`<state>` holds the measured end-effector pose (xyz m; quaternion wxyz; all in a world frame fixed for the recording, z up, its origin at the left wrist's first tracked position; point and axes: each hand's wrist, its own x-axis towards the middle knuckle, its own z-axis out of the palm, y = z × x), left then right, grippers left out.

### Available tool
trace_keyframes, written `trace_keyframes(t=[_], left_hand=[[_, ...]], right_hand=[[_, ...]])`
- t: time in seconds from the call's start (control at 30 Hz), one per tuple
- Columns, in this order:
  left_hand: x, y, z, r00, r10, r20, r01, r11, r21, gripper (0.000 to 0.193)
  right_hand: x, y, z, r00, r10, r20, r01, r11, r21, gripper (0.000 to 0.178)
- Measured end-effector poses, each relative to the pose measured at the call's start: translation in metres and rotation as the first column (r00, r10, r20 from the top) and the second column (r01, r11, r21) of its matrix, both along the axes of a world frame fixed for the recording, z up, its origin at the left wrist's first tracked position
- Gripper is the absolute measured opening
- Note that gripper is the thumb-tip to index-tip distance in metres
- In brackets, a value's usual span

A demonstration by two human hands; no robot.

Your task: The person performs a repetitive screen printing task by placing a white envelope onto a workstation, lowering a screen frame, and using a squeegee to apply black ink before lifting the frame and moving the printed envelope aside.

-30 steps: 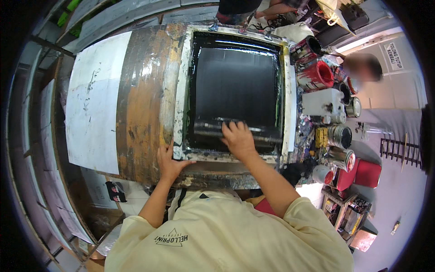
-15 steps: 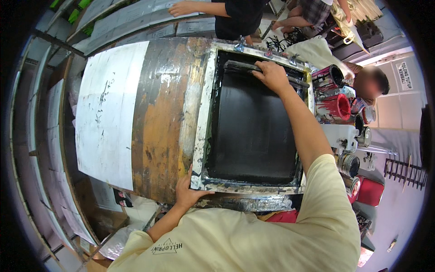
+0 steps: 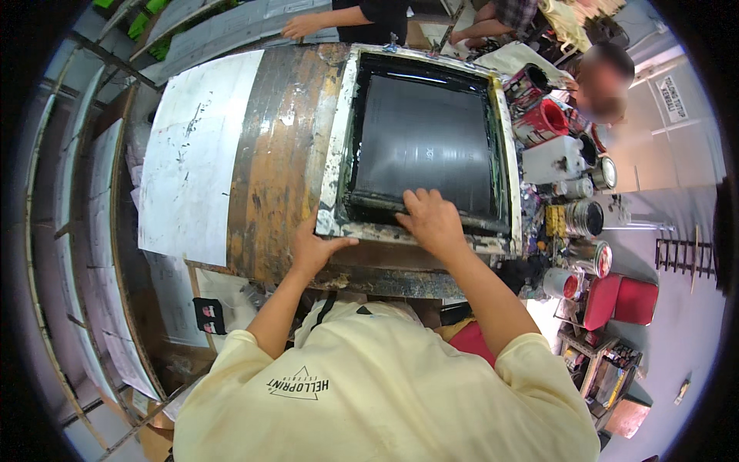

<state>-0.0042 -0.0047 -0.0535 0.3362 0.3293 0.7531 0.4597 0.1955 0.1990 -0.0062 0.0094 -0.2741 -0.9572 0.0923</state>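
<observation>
A screen-printing frame (image 3: 334,169) with pale, ink-stained wooden edges lies on the worktable before me. Black ink covers its mesh (image 3: 431,131), which shines in the middle. Inside the near end of the frame, my right hand (image 3: 433,222) is closed over a dark squeegee (image 3: 377,202), whose bar lies crosswise; the hand hides part of it. My left hand (image 3: 312,250) grips the frame's near left corner, thumb along the near edge and fingers up the left side.
White sheeting (image 3: 200,146) covers the table's left part, beside a stained brown strip (image 3: 273,154). Ink tubs, including a red tub (image 3: 543,123), and a white jerrycan (image 3: 550,160) stand along the right. Another person's arm (image 3: 323,21) reaches across beyond the table. Racks (image 3: 100,200) line the left.
My right hand has drawn the squeegee from the far end of the screen to the near end. The left hand stays at the corner. My view has shifted.
</observation>
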Motion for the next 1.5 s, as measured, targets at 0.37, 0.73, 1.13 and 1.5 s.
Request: trace_keyframes(t=[0.37,0.73,1.13,1.5], left_hand=[[-0.030,0.077,0.168,0.988,0.150,-0.032,-0.123,0.899,0.420,0.047],[-0.033,0.049,0.129,0.995,-0.067,0.076,0.057,0.991,0.124,0.085],[-0.014,-0.001,-0.072,0.849,-0.183,-0.496,0.101,0.977,-0.188,0.119],[-0.017,-0.013,-0.084,0.830,-0.240,-0.503,0.130,0.961,-0.245,0.127]], right_hand=[[-0.035,0.039,0.172,0.919,0.031,-0.393,0.173,0.864,0.473,0.042],[-0.014,0.013,0.134,0.987,-0.003,-0.162,0.055,0.946,0.320,0.049],[0.033,-0.049,-0.060,0.998,-0.053,-0.018,0.051,0.993,-0.105,0.051],[-0.076,0.155,-0.105,0.983,0.003,-0.184,0.021,0.991,0.129,0.056]])
